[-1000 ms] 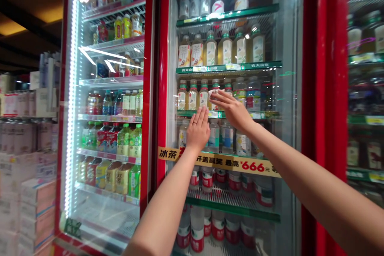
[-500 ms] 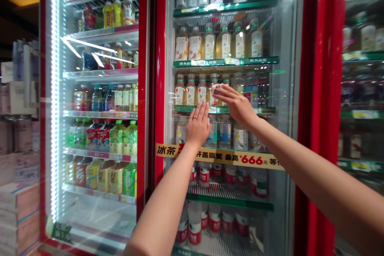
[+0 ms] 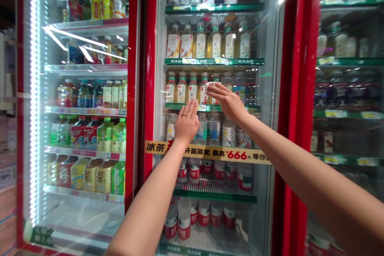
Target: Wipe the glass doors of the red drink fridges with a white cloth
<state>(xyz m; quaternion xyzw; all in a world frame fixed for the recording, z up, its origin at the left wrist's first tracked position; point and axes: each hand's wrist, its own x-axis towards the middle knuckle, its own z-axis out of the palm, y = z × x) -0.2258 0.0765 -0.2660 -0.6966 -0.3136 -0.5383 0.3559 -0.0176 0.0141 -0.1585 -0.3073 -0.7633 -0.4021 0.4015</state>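
Observation:
My left hand (image 3: pixel 186 121) lies flat against the glass door (image 3: pixel 271 48) of a red-framed drinks fridge, fingers pointing up and a ring on one finger. Just above and to the right, my right hand (image 3: pixel 229 102) presses a crumpled white tissue (image 3: pixel 213 85) to the same glass under its fingers. Behind the door, bottles of tea (image 3: pixel 181 88) stand in rows on green-edged shelves. A yellow promotional strip (image 3: pixel 222 153) with black and red lettering crosses the door below both hands.
Another lit fridge (image 3: pixel 87 128) full of bottled drinks stands at the left. To the right, beyond a red frame post (image 3: pixel 300 88), is a further fridge section (image 3: pixel 348 88) with bottles. Stacked boxes (image 3: pixel 7 208) sit at the far left edge.
The view has shifted to the right, so the fridges and both hands appear farther left. Against the glass, my left hand and the tissue in my right hand stay in nearly the same places.

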